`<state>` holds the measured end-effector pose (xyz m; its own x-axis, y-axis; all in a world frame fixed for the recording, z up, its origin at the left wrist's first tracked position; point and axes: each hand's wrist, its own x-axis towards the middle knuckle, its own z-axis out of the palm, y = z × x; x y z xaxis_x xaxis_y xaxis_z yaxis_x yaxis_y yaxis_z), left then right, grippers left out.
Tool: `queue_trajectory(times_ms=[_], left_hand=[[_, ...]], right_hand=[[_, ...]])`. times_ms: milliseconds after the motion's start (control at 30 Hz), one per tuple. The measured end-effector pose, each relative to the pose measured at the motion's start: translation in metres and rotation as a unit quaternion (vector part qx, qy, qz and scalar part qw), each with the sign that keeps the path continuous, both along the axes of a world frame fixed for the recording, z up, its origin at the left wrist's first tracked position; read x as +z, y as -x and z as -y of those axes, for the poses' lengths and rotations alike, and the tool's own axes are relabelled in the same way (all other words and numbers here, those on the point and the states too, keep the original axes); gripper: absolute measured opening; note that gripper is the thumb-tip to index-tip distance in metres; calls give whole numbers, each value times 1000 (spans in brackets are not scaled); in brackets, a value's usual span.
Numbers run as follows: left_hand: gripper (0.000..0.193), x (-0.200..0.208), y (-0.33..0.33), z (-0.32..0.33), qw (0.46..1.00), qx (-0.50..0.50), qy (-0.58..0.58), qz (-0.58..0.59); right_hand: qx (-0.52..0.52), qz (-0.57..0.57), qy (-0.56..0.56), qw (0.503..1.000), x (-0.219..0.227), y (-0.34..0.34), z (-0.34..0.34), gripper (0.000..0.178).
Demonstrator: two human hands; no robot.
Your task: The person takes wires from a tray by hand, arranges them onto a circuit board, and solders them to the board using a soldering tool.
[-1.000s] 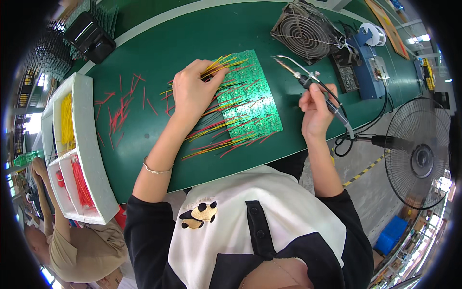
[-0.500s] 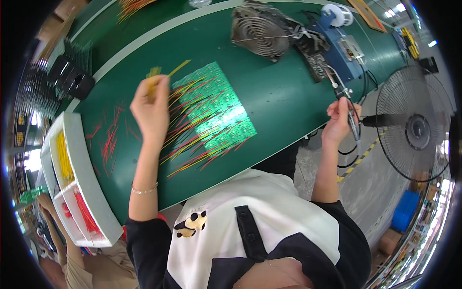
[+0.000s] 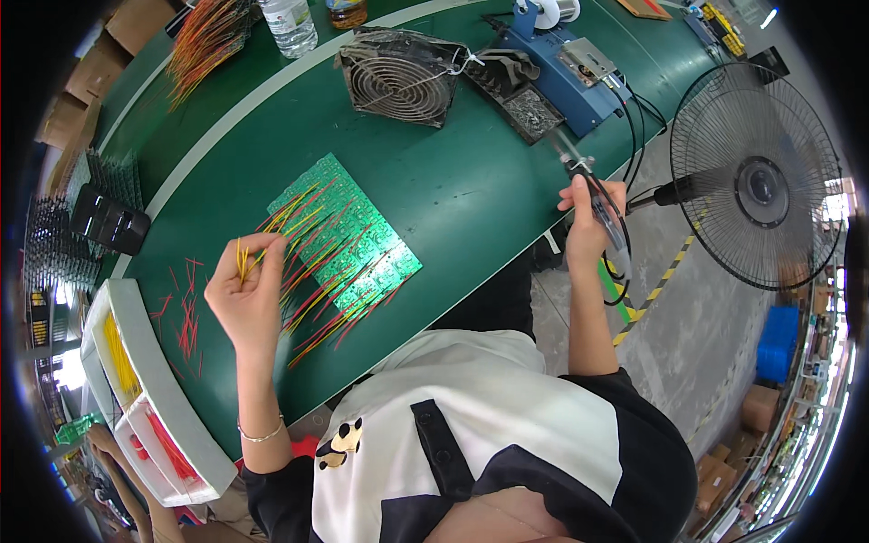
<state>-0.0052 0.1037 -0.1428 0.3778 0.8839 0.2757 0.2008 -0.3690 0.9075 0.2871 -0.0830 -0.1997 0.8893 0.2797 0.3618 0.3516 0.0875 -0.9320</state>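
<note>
A few thin yellow wires (image 3: 242,260) stand upright, pinched in my left hand (image 3: 243,299) above the green desk (image 3: 471,181). My right hand (image 3: 587,226) grips a slim soldering iron (image 3: 605,222), tip pointing away, off the desk's edge.

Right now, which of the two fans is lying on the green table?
The small square metal-framed fan with the spiral grille lies on the green table. The big round black pedestal fan stands off its right edge, beside the right hand.
</note>
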Motion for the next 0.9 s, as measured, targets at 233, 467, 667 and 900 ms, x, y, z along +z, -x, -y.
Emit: queue_trajectory(times_ms=[233,467,667,900], left_hand=[[8,-21,-4,3,998,34,48,-35],[9,-36,-2,-10,993,56,-26,-104],[10,-36,-3,-13,992,54,-25,-107],[10,-46,-4,-16,996,14,-16,-88]], right_hand=[[0,-1,-66,998,14,11,-3,18],[174,-60,-57,981,15,63,-49,17],[246,-67,-61,965,14,66,-87,18],[200,-74,-36,976,9,67,-103,21]])
